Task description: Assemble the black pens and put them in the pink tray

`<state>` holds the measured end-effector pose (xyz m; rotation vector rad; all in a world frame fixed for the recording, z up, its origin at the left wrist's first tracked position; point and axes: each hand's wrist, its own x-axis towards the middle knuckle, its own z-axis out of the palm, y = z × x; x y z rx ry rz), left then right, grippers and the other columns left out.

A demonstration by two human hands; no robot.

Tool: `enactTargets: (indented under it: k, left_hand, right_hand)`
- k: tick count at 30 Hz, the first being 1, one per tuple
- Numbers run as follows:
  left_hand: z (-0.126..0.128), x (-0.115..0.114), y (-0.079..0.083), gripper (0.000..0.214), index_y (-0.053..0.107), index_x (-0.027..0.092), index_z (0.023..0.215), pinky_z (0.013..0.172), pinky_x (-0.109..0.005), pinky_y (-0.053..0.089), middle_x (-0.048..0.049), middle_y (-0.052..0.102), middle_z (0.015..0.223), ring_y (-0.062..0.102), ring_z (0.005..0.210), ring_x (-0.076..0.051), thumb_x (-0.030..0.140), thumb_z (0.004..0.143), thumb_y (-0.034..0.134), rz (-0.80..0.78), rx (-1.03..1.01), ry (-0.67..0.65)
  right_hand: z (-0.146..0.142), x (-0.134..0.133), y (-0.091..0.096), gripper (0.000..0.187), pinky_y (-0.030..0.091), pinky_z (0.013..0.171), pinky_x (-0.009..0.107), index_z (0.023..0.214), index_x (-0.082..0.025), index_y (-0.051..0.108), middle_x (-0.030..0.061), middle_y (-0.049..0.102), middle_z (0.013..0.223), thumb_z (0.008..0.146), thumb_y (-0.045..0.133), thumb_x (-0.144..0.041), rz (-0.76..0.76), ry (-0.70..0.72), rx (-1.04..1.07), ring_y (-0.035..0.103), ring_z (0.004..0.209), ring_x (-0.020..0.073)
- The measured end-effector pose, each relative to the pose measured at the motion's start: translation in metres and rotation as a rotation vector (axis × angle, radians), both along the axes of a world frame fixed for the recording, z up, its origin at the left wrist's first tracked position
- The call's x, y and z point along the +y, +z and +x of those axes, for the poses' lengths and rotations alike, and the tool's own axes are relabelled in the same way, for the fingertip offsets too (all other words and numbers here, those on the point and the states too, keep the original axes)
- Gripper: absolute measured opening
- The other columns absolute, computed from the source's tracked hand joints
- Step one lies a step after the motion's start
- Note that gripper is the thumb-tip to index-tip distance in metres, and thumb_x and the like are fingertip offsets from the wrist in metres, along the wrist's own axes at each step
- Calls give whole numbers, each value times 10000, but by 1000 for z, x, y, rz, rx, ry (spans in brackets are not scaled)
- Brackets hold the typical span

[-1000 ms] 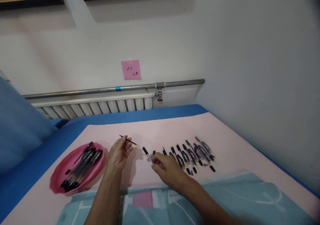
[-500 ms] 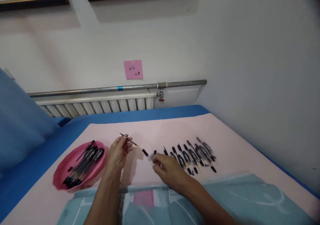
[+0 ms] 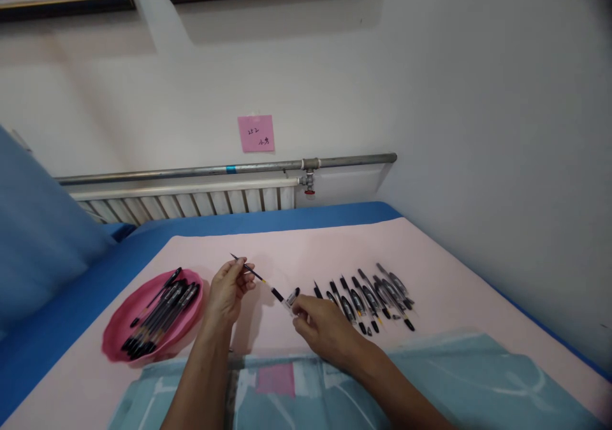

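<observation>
Between the thumb and fingers of my left hand [image 3: 227, 296] is a thin dark pen refill [image 3: 255, 273], pointed end up and to the left. My right hand [image 3: 325, 328] is closed round a clear pen barrel [image 3: 278, 295] with a black grip section. The refill's yellowish rear end meets the open end of the barrel; how far inside it sits I cannot tell. A black pen cap [image 3: 295, 294] shows just beyond my right fingertips, lying on the table or touching them. Right of that hand, disassembled pen parts [image 3: 356, 301] lie in slanted rows.
A pink basket [image 3: 112, 322] at the left holds several black pens [image 3: 165, 318]. Pink sheeting [image 3: 282, 248] covers the blue-edged table [image 3: 335, 211]. Behind it are a radiator [image 3: 215, 202] and a pipe [image 3: 268, 166]. A blue cloth [image 3: 38, 226] hangs at the left.
The gap between refill and barrel has closed: the refill's rear end now meets the barrel's mouth. Both hands keep their grips and have barely moved.
</observation>
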<state>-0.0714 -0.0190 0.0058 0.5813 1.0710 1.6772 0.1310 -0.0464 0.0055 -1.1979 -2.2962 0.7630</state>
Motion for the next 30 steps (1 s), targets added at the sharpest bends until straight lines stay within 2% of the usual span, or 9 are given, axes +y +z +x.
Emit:
enactTargets:
  k: [16,24,30]
  left_hand:
    - [2,-1,0,261,563,129,769,424,-191,441,-20,637,658,540,458,-75,268,592,693,16,41,-10]
    - [5,-1,1,276,538,137,724,422,-200,437,-15,632,664,540,452,-79,301,577,704,19,108,29]
    - [10,-2,2,276,531,137,699,433,-203,435,-15,626,674,541,471,-82,332,590,693,32,139,0]
  right_hand:
    - [0,1,-3,99,232,528,209,756,-186,528,-2,551,688,738,438,-147,13,-7,-56,452,599,111]
    - [1,2,-6,91,209,518,217,729,-188,503,-5,538,678,742,427,-139,71,-47,-111,445,581,103]
    - [2,3,-11,84,206,529,220,745,-187,505,-5,540,683,741,435,-142,126,-88,-120,457,598,105]
